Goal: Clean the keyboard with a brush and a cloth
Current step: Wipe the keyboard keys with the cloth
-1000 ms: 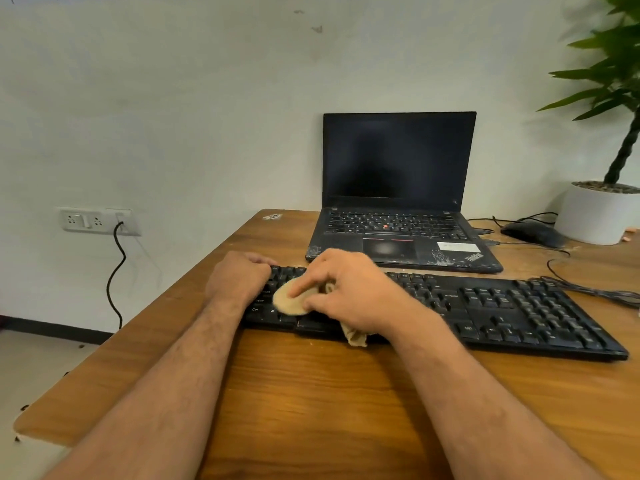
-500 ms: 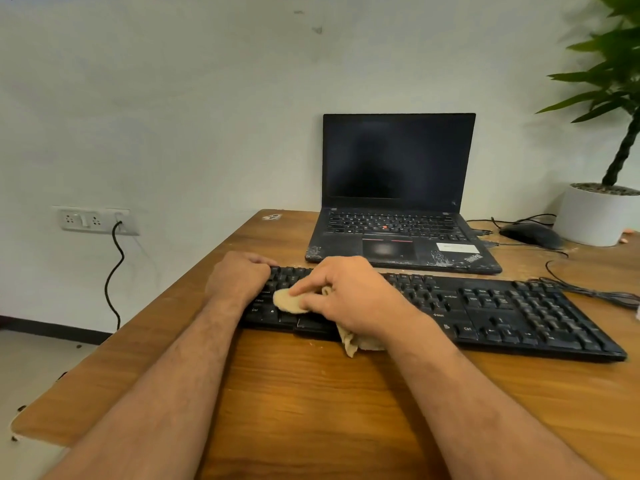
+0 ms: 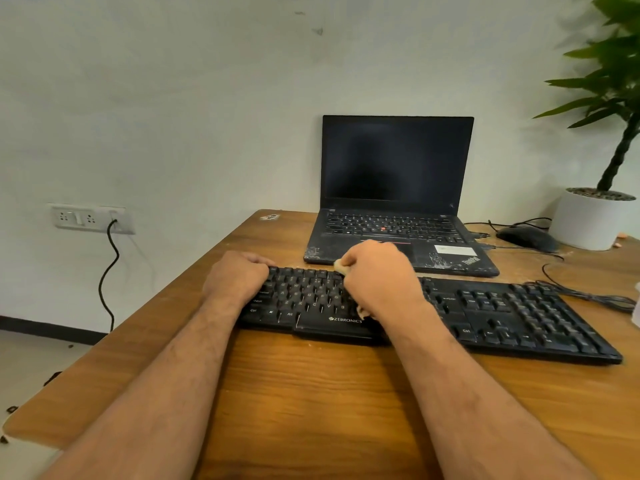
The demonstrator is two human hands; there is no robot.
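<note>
On matte black keyboard: right hand clutching crumpled beige cloth, left hand seemingly gripping edge.

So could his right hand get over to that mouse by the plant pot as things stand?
Probably yes. The right hand is busy gripping the cloth on the keyboard, but only bare wooden desk and thin cables lie between it and the mouse.

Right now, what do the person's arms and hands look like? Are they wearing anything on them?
Both arms are bare: no sleeves show anywhere up to the bottom edge of the picture. The forearms have dark hair on them. The left hand and the right hand wear no gloves, and no watch, bracelet or ring can be seen on the parts that show.
</note>
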